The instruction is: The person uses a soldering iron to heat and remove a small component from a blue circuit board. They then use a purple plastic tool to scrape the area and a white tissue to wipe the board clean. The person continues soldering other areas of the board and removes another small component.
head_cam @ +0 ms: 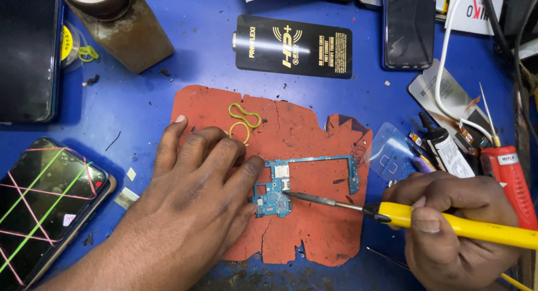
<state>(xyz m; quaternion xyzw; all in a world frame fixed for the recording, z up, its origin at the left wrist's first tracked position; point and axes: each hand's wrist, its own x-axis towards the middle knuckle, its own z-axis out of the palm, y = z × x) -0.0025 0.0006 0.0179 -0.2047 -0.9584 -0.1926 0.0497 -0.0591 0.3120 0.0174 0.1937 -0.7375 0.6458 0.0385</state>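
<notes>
Board [280, 193] at frame centre on red mat [302, 134]; left hand [196, 196] fingers pressed flat, pinning its edge; right hand [448, 224] fist clamped on yellow iron [465, 226], tip touching board. Risk: tip skids onto neighbouring parts, or scorches left fingertips close beside it

One head-worn view looks steeply down, close over the blue workbench [185, 72].

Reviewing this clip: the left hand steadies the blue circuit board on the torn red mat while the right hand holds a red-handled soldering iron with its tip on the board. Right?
Not quite. The head view shows the soldering iron in the right hand has a yellow handle, not red. The rest stands: the left hand steadies the blue circuit board on the torn red mat, tip on the board.
</notes>
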